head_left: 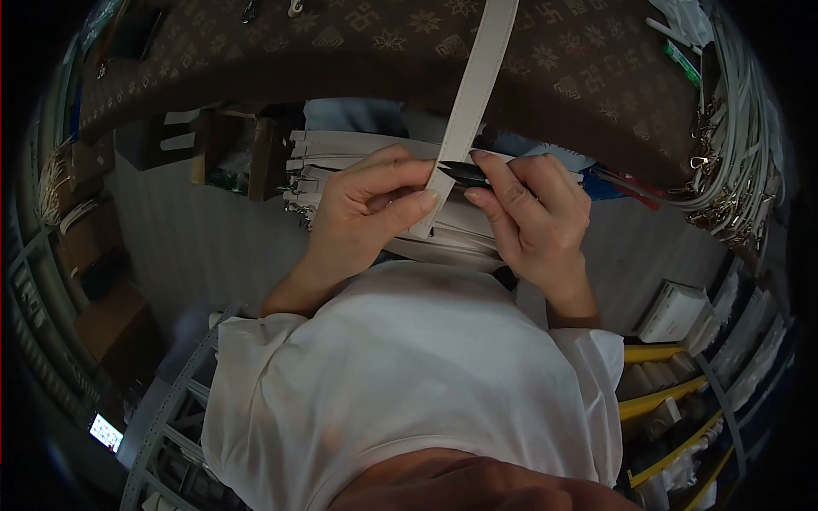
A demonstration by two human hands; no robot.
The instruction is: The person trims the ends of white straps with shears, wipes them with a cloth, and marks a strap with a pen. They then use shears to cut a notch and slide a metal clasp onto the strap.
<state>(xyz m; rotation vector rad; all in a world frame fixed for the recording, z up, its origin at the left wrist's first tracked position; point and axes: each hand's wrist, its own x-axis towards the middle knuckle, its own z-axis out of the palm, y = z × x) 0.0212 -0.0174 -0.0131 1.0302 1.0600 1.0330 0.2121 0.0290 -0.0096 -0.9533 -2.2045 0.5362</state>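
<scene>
A long cream strap (475, 89) with stitched edges runs from the patterned table down toward my lap. My left hand (371, 198) pinches its edge near the lower end between thumb and fingers. In my right hand (538, 204) is a black pointed tool (466, 174), gripped between thumb and fingers; its tip touches or lies right at the strap beside my left fingertips. Whether it is snips or tweezers is hard to make out. Beneath both hands lies a stack of similar light straps (341, 146), with metal fittings at their left ends.
A brown patterned cloth (383, 68) covers the table ahead, with small metal pieces near its far edge. Many straps with gold clasps (724, 183) hang at the right. An open cardboard box (266, 157) stands under the table. Racks (665, 400) flank me; a lit phone (106, 433) is lower left.
</scene>
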